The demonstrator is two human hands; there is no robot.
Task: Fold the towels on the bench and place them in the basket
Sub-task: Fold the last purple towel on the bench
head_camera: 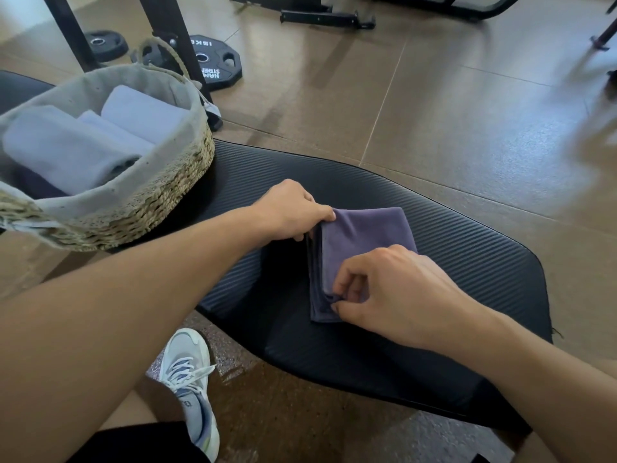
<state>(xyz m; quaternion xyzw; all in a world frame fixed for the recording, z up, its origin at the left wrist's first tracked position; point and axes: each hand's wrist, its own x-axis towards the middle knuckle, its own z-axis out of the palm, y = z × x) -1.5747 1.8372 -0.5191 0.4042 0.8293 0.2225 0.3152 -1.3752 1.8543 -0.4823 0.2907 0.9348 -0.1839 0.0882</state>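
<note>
We are pinching a folded purple towel (pixel 364 235) on the black bench (pixel 467 262): our left hand (pixel 290 212) is gripping its far-left corner, our right hand (pixel 390 292) its near edge. The lined basket (pixel 160 192) is sitting at left, holding pale rolled towels (pixel 66 145); bare padding is lying around the towel.

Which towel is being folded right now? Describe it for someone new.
On the black ribbed bench, right of the woven basket, lies a folded purple towel, pinched by both hands. The towels in the basket are pale blue.
</note>
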